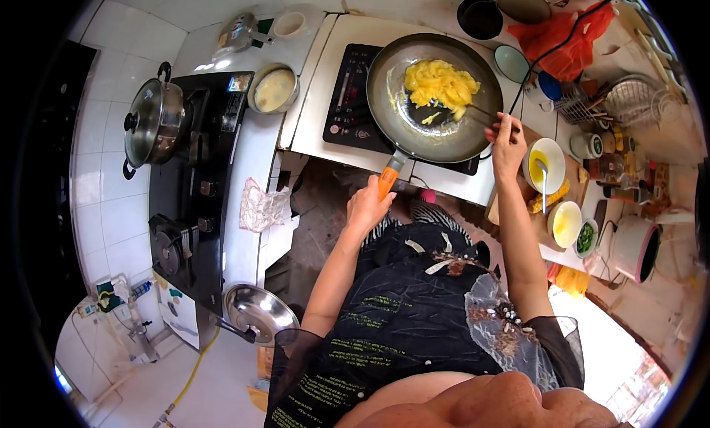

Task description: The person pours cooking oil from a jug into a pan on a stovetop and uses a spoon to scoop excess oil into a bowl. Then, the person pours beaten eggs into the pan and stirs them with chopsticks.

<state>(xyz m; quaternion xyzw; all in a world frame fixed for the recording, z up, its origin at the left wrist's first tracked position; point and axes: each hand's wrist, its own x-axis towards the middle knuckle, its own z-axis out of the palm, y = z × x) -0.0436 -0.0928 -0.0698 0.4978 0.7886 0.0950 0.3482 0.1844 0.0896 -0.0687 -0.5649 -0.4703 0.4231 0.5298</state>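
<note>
My left hand (367, 208) is wrapped round the orange handle (388, 177) of a wide frying pan (384, 95). The pan rests on a black induction cooktop (347, 106). Yellow scrambled egg (441, 84) lies in a heap in the pan, with small bits below it. My right hand (507, 143) grips dark thin utensils (484, 116), whose far ends reach the egg from the right; whether they are chopsticks or a spatula is hard to tell. Just right of my right forearm, a white bowl (556, 159) holds yellow liquid and a spoon (545, 184).
A lidded pot (154, 123) stands on the black gas stove (185, 228) at left. Near it are a small pot (274, 89) and a metal lid (260, 313). At right are a yellow-filled bowl (565, 224), chopped greens (586, 237) and a red bag (566, 40).
</note>
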